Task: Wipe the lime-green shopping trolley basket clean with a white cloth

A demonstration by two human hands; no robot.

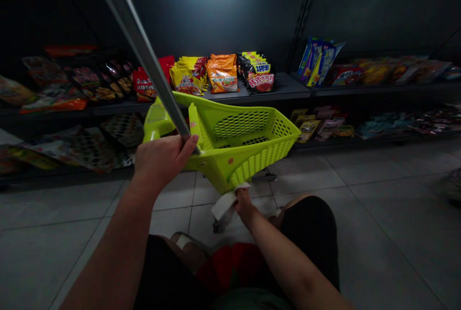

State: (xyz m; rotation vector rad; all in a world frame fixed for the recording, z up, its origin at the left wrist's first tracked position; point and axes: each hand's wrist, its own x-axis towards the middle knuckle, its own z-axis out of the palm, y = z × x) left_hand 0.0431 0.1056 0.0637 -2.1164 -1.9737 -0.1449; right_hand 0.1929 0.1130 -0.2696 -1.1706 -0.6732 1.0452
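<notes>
A lime-green plastic shopping trolley basket (252,156) with perforated walls stands on small wheels just ahead of me. My left hand (162,161) is wrapped around its long metal handle pole (140,45), which rises up and out of view. My right hand (245,206) grips a white cloth (224,205) and presses it against the basket's lower front corner. One wheel of the trolley (217,225) shows below the cloth. The basket holds nothing that I can see.
Dark metal shelves (281,90) run across the back, stocked with several rows of colourful snack packets, including orange bags (222,73). Grey floor tiles (360,214) spread around the trolley. My knees and dark shorts (309,238) fill the bottom of the view.
</notes>
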